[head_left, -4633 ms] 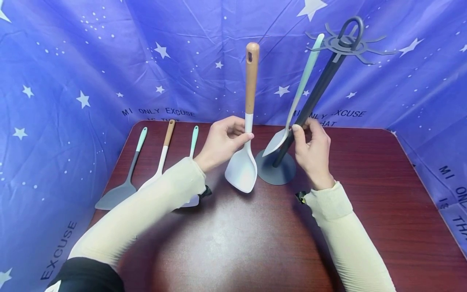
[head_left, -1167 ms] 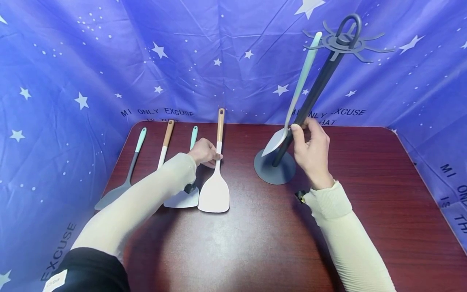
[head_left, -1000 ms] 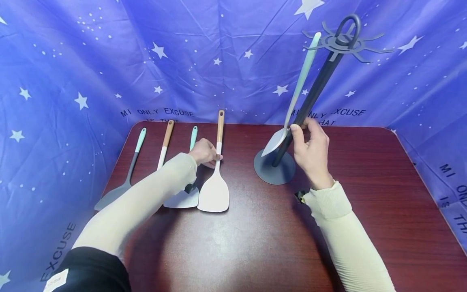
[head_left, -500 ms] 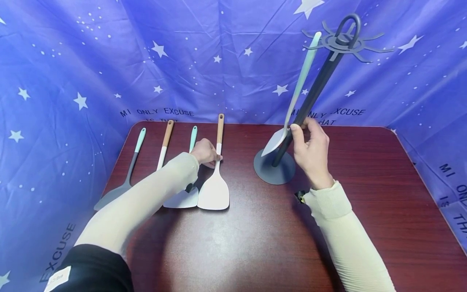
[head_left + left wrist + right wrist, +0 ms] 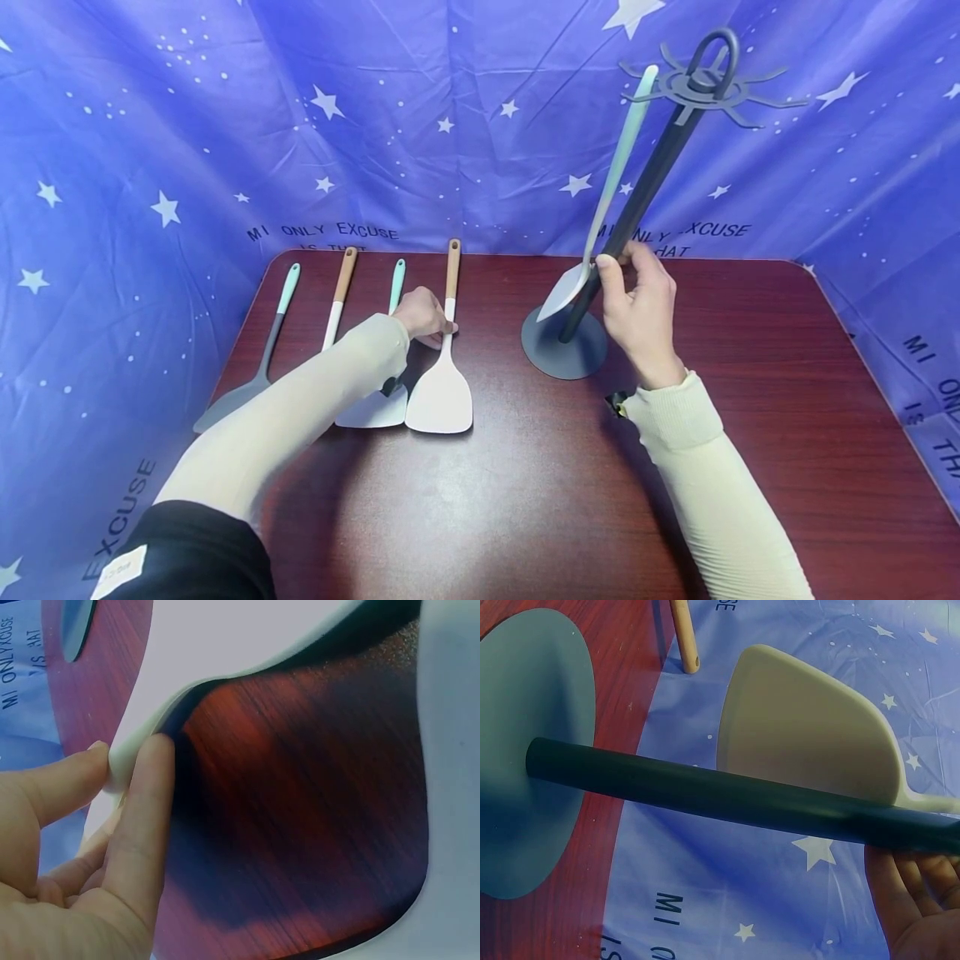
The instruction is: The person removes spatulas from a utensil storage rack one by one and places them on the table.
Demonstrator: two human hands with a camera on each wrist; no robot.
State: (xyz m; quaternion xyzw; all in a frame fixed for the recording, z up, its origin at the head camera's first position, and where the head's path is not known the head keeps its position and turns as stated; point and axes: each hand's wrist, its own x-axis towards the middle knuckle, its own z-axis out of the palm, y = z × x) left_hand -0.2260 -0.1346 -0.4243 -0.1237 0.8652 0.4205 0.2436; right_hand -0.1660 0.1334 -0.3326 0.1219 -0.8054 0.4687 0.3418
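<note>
A white turner with a wooden handle (image 5: pixel 441 396) lies at the right end of a row of turners on the table. My left hand (image 5: pixel 422 312) pinches its white neck between thumb and fingers, which the left wrist view shows close up. My right hand (image 5: pixel 641 317) grips the post of a dark grey utensil stand (image 5: pixel 651 183), which has a round base and a ring of hooks on top. From one hook hangs a white turner with a mint handle (image 5: pixel 621 158), its blade beside the post. In the right wrist view, fingers (image 5: pixel 896 896) lie against the post.
Left along the table (image 5: pixel 750 333) lie a grey turner with a mint handle (image 5: pixel 268 346), a white one with a wooden handle (image 5: pixel 341 292), and a white one with a mint handle (image 5: pixel 396 279). My left sleeve partly covers them. A starry blue cloth (image 5: pixel 450 183) surrounds the table.
My left hand has brought the wooden-handled turner from upright near the stand leftward and down onto the table; its handle end has since sunk slightly. My right hand stays on the post.
</note>
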